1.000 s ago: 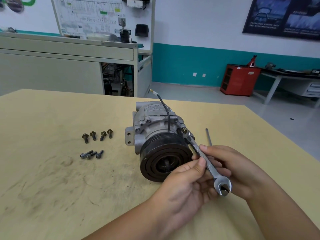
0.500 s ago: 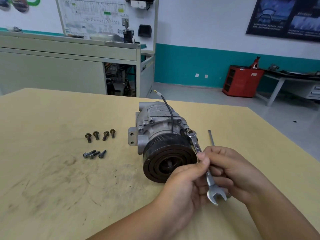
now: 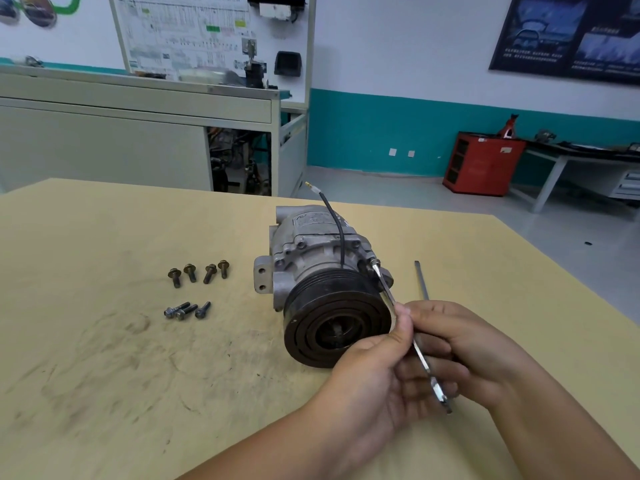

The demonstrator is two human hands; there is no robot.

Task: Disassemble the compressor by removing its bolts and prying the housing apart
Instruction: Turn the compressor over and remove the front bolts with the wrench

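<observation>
A grey cast-metal compressor (image 3: 311, 258) is laid on its side just beyond the left grip (image 3: 377, 375) and right grip (image 3: 460, 348), its black pulley (image 3: 337, 327) turned toward them. A slim wrench (image 3: 386, 292) is pinched between both grips, its far end set on a bolt (image 3: 374, 263) at the housing's upper right. Well left of the grips, four brass-toned bolts (image 3: 199, 273) are laid in a row, and three darker bolts (image 3: 187, 310) are clustered nearer.
</observation>
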